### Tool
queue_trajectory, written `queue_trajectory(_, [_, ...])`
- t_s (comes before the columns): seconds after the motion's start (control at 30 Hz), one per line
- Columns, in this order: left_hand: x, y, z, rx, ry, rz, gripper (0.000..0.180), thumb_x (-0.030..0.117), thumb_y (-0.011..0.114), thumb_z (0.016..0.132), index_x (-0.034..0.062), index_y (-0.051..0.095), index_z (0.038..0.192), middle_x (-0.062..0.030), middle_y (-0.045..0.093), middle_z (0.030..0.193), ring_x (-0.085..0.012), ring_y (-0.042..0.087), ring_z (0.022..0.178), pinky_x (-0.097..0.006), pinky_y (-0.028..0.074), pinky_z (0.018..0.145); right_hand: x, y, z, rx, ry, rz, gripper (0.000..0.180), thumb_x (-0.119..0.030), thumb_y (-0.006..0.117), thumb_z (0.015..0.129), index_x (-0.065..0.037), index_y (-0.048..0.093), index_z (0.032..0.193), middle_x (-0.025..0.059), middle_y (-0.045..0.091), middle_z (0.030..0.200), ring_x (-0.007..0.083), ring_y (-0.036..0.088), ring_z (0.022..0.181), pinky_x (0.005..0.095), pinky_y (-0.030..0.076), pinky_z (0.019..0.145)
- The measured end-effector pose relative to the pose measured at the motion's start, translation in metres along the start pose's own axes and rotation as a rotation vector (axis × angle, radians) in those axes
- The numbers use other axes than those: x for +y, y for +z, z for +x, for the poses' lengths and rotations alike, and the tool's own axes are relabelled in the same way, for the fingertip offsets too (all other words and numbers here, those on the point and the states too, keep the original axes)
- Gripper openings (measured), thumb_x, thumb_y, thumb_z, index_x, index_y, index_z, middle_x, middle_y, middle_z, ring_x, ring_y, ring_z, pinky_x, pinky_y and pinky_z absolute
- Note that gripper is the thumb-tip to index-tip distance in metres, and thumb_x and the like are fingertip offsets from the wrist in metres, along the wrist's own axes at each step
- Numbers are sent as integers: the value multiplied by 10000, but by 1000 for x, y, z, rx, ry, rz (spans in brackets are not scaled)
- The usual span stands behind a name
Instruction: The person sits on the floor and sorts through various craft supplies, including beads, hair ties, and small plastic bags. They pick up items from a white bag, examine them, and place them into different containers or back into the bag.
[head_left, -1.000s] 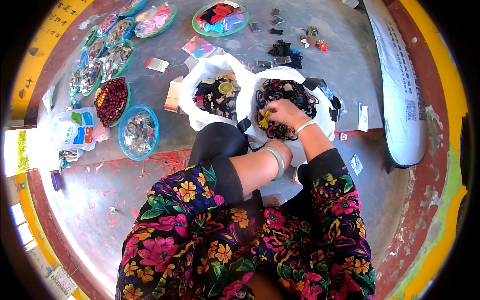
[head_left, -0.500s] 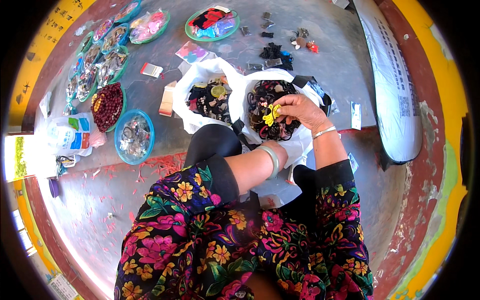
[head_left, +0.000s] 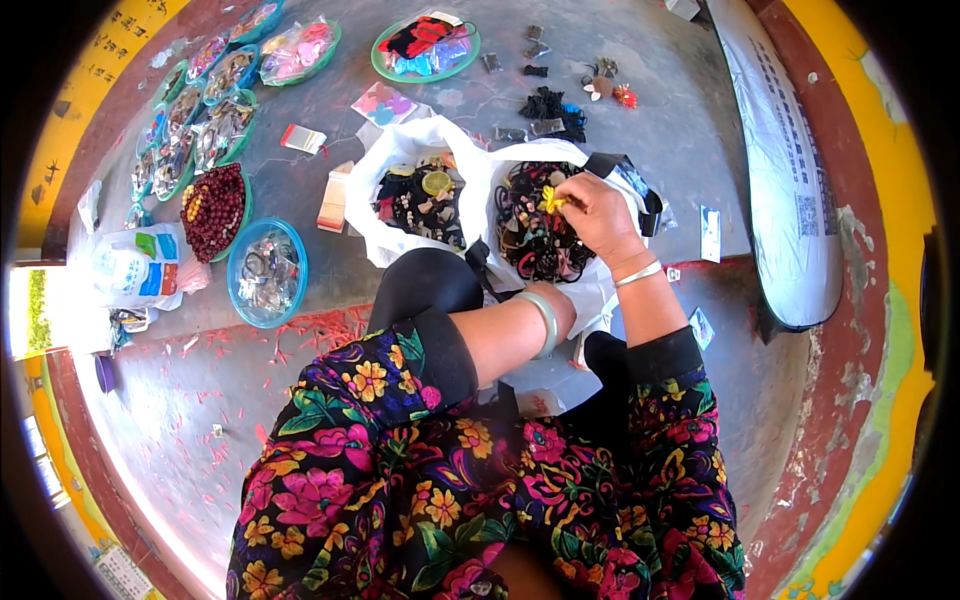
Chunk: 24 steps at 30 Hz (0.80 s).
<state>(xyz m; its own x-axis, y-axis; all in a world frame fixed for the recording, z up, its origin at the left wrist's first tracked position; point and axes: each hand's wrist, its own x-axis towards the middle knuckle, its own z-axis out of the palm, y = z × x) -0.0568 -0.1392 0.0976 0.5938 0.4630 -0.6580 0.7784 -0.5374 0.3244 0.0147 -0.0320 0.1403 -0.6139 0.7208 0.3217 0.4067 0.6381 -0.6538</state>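
My right hand (head_left: pixel 602 218) is closed in a pinch on a yellow flower-shaped piece (head_left: pixel 551 200), held over the right white bag (head_left: pixel 483 205). Inside that bag lies a tangle of dark cords (head_left: pixel 535 235) that look like hair ties, mixed with some coloured bits. My left hand (head_left: pixel 557 304), below a pale bangle, rests low at the near side of the same bag; its fingers are turned down and hidden. Beside it on the left, a second white bag (head_left: pixel 365 215) holds dark pieces with beads and a round yellow-green slice shape (head_left: pixel 436 183).
A blue basket of small packets (head_left: pixel 234 285), a basket of dark red beads (head_left: pixel 212 215) and several more baskets stand at the left. A green-rimmed basket (head_left: pixel 376 62) sits farther off. Black cord bundles (head_left: pixel 545 103) lie beyond the bags. A long silver-white wrapped roll (head_left: pixel 790 180) borders the right.
My right hand has turned, and the yellow piece has moved slightly up and to the right, showing less of its flower shape. My left hand stays in place.
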Motion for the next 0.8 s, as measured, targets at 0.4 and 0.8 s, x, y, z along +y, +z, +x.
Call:
queue_trajectory(0.4, [7,-22,-33,37,8,12,201,132,584,724,77,689,887,-117,662,907,-268,639,848,-353,499,711,-26,-34,13,-380,515,630,137,-14,570,759,-10,593,893,49,626,744,87,585,665,201,455,597])
queue_trajectory(0.8, [9,-19,-33,6,24,-7,211,123,546,751,93,687,906,-99,655,954,-247,624,905,-346,486,749,-26,-49,32,-110,502,714,162,-75,573,773,5,638,897,62,643,788,122,622,742,242,481,617])
